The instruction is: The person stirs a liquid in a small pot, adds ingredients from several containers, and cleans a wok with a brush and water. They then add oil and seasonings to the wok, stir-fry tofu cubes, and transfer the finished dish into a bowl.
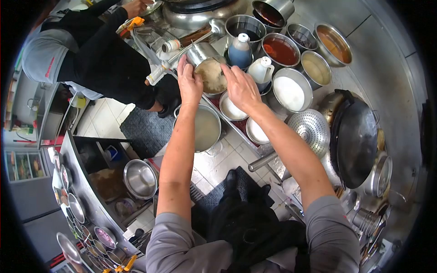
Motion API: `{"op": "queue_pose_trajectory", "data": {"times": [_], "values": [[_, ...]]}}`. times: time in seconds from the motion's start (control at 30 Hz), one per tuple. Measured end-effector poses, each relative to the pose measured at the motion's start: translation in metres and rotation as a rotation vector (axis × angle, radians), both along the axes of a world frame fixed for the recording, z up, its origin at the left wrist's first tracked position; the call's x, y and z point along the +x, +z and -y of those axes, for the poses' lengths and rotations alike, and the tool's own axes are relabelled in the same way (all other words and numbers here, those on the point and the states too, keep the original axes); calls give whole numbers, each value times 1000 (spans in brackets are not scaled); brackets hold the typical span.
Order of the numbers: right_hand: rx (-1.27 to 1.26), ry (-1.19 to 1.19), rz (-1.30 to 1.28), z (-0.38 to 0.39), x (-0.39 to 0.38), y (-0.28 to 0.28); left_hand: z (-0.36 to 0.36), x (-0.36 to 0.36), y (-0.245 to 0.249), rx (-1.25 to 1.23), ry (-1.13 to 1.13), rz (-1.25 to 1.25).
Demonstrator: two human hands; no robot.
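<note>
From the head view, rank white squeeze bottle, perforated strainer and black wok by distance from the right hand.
1. white squeeze bottle, just beyond the right hand.
2. perforated strainer, farther right.
3. black wok, far right.

Beyond the fingers (229, 73) stand a white-capped blue squeeze bottle (240, 52) and a white squeeze bottle (260, 69), a round steel bowl of red sauce (281, 51) behind them. Right of the fingers lie a steel bowl of white powder (290, 93), a perforated steel skimmer (312, 132) and a black wok (357, 145); below, a steel pot of pale liquid (207, 129).
</note>
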State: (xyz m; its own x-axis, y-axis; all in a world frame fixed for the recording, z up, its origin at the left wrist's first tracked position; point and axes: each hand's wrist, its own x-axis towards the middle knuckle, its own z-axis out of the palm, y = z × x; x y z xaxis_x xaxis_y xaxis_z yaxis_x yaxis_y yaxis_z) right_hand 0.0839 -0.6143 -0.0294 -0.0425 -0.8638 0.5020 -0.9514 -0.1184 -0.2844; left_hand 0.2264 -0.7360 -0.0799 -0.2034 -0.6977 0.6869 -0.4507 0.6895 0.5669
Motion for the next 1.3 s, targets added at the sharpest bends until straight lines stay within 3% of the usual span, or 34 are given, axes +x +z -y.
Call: {"op": "queue_pose_trajectory", "data": {"times": [0.03, 0.17, 0.3, 0.37, 0.53, 0.6, 0.83, 0.9, 1.1, 1.3], "values": [[-48, 26, 95, 1, 3, 3, 0, 1, 1, 26, -4, 1], [-75, 126, 70, 14, 9, -15, -2, -3, 8, 183, -81, -49], [-16, 118, -16, 10, 3, -18, 1, -4, 7, 181, -70, -56], [-121, 79, -68, 7, 1, 2, -2, -4, 8, 181, -52, -22], [-172, -2, -8, 23, -10, -9, -4, 0, 8, 156, -62, -29], [0, 10, -19, 19, -12, -15, -2, 0, 9, 158, -60, -48], [-116, -21, -65, 10, -13, -7, -9, -2, 3, 48, -56, 5], [-17, -161, -28, 13, -13, -16, -7, -5, 0, -23, -90, -30], [106, -151, 108, 8, -3, -26, -11, -9, -12, -36, -84, -67], [150, -62, 42, -13, -7, -21, -7, -7, -18, -99, -62, -44]]}}
